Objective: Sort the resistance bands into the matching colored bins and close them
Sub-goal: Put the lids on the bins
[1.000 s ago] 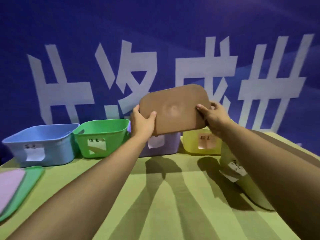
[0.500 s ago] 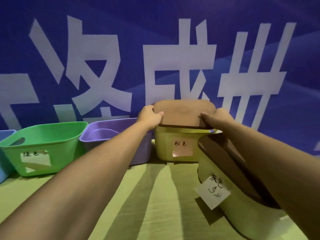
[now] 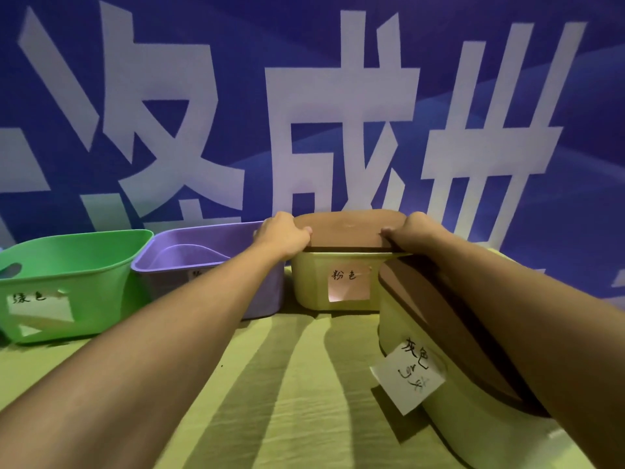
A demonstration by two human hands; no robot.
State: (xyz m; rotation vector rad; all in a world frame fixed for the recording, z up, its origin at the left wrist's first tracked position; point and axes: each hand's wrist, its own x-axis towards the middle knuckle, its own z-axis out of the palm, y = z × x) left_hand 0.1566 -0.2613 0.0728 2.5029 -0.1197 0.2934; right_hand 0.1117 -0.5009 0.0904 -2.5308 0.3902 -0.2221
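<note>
A brown lid lies on top of the pale yellow bin that carries a pink paper label. My left hand grips the lid's left end, thumb on top. My right hand grips its right end in the same way. To the left stand an open purple bin and an open green bin. Nearer on the right is another pale bin with a brown lid on it and a white label. No resistance bands are visible.
The bins stand on a table with a yellow-green cloth. A blue banner with large white characters rises right behind the row of bins. My forearms cross the middle of the table.
Both hands brought the brown lid down from mid-air onto the pale yellow bin. The view shifted right and closer, so the blue bin and the loose lids at left left the frame.
</note>
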